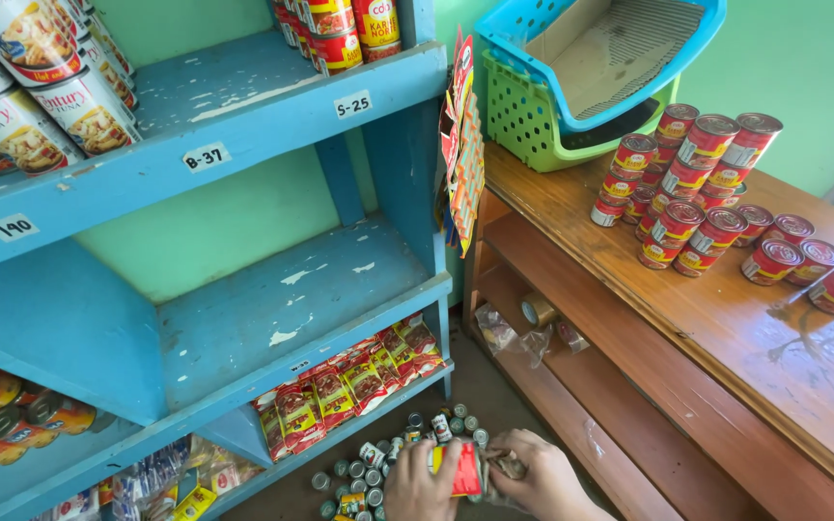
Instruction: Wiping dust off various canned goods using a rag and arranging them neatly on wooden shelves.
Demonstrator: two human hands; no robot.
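Observation:
Low in the view, near the floor, my left hand (419,485) and my right hand (538,478) both grip a small red and yellow packet (463,470). The right hand also presses on crinkled clear plastic (509,466) beside the packet. Several small tins (378,463) stand on the floor just left of my hands, their round tops facing up. Red sachets (349,381) lie in a row on the lowest blue shelf, above the tins.
A blue wooden shelf unit (272,318) fills the left, with cans on its upper and left levels. A wooden counter (726,318) on the right carries stacked red cans (697,183) and nested blue and green baskets (571,77). A tape roll (537,311) sits under the counter.

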